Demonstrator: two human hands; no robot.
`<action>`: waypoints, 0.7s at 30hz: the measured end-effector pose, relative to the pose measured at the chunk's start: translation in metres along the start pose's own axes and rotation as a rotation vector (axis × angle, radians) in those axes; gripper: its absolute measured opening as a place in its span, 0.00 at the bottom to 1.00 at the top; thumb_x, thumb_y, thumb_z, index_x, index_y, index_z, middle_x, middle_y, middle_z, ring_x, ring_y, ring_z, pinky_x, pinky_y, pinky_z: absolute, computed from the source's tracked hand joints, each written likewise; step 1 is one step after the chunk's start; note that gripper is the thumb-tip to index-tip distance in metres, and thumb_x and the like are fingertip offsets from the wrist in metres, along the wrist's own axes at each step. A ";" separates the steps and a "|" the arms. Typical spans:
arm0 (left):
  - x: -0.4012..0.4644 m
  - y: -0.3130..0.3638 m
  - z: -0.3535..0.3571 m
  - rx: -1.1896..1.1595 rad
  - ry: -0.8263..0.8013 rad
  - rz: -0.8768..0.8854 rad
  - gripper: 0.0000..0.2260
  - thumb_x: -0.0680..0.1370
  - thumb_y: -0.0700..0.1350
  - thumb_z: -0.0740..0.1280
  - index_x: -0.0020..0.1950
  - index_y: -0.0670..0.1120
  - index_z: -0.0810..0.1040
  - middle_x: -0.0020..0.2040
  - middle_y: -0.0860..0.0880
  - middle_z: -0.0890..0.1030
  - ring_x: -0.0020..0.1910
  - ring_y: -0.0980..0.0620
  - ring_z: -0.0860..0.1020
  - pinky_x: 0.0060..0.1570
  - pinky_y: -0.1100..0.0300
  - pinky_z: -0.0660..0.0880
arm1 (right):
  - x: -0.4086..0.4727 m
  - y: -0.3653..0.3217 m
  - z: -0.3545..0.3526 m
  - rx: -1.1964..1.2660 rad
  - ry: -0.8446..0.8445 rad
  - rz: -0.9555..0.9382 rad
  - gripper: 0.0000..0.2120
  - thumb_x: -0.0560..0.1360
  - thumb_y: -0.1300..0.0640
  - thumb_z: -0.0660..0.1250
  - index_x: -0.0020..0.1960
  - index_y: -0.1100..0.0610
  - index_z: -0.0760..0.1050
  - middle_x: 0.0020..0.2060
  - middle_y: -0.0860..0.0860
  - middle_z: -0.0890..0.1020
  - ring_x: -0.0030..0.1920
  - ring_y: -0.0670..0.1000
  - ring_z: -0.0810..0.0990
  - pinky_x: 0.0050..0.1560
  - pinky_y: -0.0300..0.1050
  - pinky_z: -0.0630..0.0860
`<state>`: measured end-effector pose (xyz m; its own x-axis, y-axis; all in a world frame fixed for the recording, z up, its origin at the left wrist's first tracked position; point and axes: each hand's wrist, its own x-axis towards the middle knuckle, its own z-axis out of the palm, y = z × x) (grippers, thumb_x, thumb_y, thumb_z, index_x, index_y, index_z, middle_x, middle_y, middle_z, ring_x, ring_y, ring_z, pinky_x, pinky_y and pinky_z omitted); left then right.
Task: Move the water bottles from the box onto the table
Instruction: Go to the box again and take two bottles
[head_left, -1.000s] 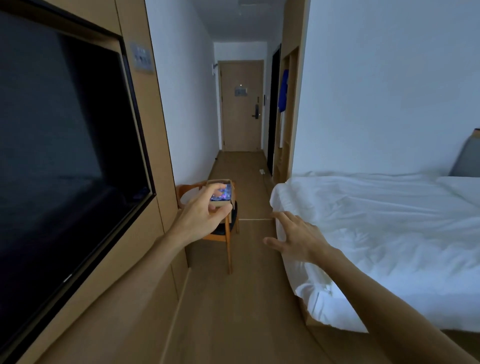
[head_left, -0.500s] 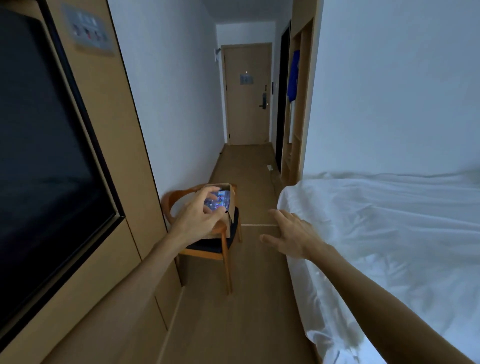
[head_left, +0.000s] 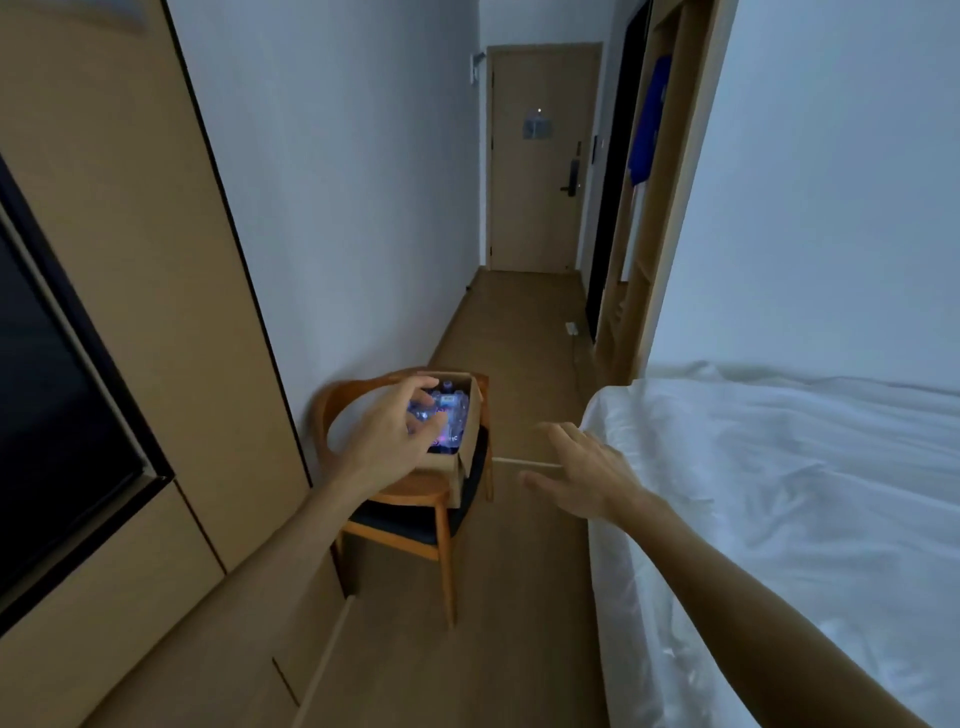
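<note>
One open cardboard box (head_left: 466, 441) sits on the dark seat of one wooden chair (head_left: 410, 512) against the left wall. Inside it lie the bottles (head_left: 448, 415), clear plastic with blue glints, packed close; their number cannot be told. The left hand (head_left: 395, 436) reaches out in front of the box, fingers loosely curved and holding nothing. The right hand (head_left: 587, 478) is spread, palm down, beside the one white bed (head_left: 789, 499).
</note>
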<state>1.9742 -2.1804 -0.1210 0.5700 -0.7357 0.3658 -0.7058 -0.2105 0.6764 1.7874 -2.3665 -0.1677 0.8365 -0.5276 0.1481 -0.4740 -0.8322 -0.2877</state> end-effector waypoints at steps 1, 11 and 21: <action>0.017 -0.007 0.006 -0.005 -0.003 -0.009 0.17 0.78 0.51 0.67 0.66 0.57 0.69 0.55 0.59 0.75 0.45 0.61 0.79 0.39 0.61 0.80 | 0.020 0.008 0.004 -0.004 0.000 -0.003 0.38 0.64 0.22 0.51 0.68 0.38 0.54 0.70 0.47 0.68 0.67 0.54 0.71 0.61 0.60 0.71; 0.199 -0.067 0.042 -0.036 0.013 -0.094 0.18 0.79 0.50 0.64 0.69 0.51 0.69 0.58 0.53 0.77 0.50 0.58 0.78 0.49 0.61 0.75 | 0.208 0.061 0.026 0.002 -0.037 -0.024 0.36 0.62 0.22 0.50 0.65 0.38 0.54 0.68 0.47 0.70 0.64 0.53 0.72 0.59 0.57 0.72; 0.305 -0.142 0.091 -0.071 -0.003 -0.255 0.17 0.81 0.51 0.62 0.68 0.51 0.69 0.57 0.55 0.78 0.52 0.57 0.79 0.43 0.69 0.70 | 0.364 0.113 0.072 0.028 -0.128 -0.120 0.30 0.65 0.25 0.53 0.62 0.38 0.60 0.60 0.44 0.73 0.55 0.48 0.74 0.53 0.54 0.75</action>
<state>2.2093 -2.4335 -0.1638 0.7245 -0.6664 0.1763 -0.5082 -0.3436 0.7898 2.0581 -2.6396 -0.2148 0.9155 -0.3976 0.0618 -0.3625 -0.8816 -0.3022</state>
